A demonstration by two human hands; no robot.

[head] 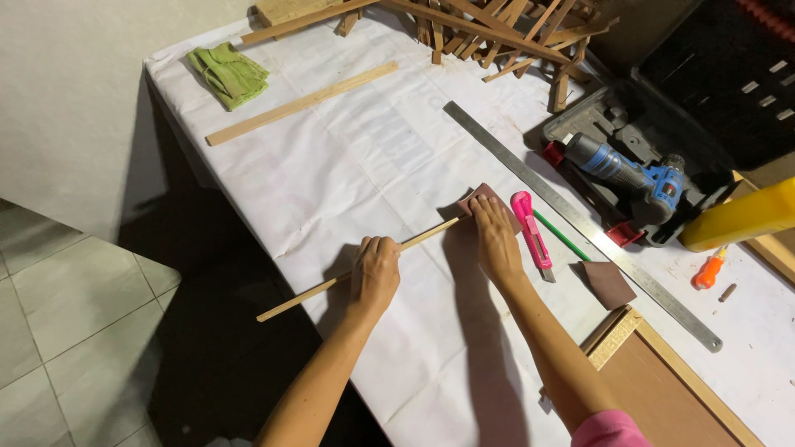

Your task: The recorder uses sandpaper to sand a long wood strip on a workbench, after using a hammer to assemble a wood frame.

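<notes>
The stick (364,269) lies across the surface's (348,174) near edge, one end jutting past it; our left hand (375,273) curls over its middle, pinning it so it won't slide. Our right hand (495,240) presses sandpaper (489,197) flat-fingered onto its far end, with a pink knife (531,233) just beside and a ruler (580,223) beyond.

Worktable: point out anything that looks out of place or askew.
The thin wooden strip under the left hand sticks out past the table edge, unsupported. The right hand presses sandpaper on its far end. Offcuts lie jumbled at the back. Nothing spilled.
</notes>
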